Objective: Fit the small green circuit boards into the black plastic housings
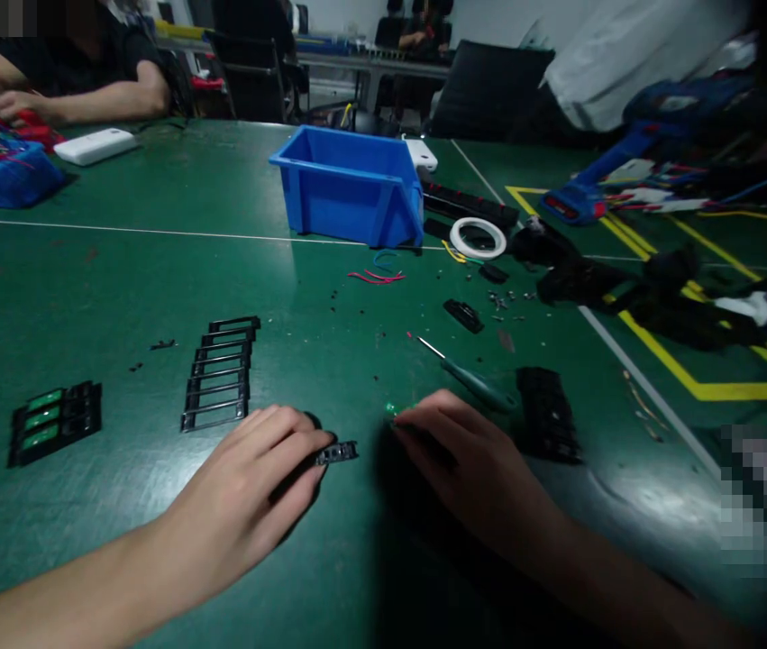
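My left hand is closed on a small black plastic part that sticks out past the fingertips. My right hand pinches a small green piece, mostly covered by the fingers. Left of my left hand lies a black ladder-like row of frames. Farther left is a black holder with green pieces in one side. Beyond my right hand rests a screwdriver with a dark green handle. Another black block sits to its right.
A blue bin stands mid-table, with a roll of white tape, loose wires and screws around it. At right are a blue power drill and black parts. A person works at the far left.
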Available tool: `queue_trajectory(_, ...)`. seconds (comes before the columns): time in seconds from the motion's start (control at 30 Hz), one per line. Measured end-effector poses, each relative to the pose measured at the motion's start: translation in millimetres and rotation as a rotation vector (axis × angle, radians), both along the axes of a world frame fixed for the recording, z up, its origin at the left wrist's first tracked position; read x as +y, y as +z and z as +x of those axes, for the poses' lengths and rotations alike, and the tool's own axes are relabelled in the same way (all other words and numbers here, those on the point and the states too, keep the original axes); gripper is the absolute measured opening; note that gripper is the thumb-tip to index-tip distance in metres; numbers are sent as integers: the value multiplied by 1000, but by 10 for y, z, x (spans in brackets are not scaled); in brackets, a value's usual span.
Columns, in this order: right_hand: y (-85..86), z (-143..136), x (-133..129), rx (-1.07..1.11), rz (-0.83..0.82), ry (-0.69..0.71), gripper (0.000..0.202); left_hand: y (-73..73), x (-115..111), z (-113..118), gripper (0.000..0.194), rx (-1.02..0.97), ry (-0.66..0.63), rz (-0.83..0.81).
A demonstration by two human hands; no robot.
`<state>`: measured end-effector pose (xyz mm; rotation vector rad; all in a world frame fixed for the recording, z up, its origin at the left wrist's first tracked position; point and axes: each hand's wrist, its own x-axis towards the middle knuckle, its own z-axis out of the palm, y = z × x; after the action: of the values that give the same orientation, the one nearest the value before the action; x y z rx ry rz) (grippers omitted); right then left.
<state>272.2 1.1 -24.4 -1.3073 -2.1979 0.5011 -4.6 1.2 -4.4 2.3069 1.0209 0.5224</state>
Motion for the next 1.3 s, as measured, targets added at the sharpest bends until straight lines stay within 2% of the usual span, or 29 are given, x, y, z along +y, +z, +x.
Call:
queue_trajectory(0.17, -9, -3, 4, 10, 38, -4, 10, 19, 10, -12, 26, -17, -5, -18)
queue_trajectory(0.3, 50, -17, 18, 59, 34, 7, 6, 48, 17, -8, 22, -75, 2, -45)
queue_trajectory(0.4, 120, -6, 9, 178, 11, 30, 5, 68, 14, -3, 19, -101, 8, -80)
queue_trajectory(0.53, 151, 30, -39, 359, -19, 136, 10, 62, -6, 0, 19, -97, 34, -51)
queue_trajectory(0.67, 125, 15, -68, 226, -53, 238, 14, 35, -26, 13, 23, 3, 50, 51)
queue_trajectory(0.87, 137, -6, -33, 110, -60, 290, 14, 18, -28, 23, 30, 39, 51, 94)
queue_trajectory(1.3, 157, 17, -30, 168, -154, 281, 23, 36, -16, 26, 25, 50, 50, 84)
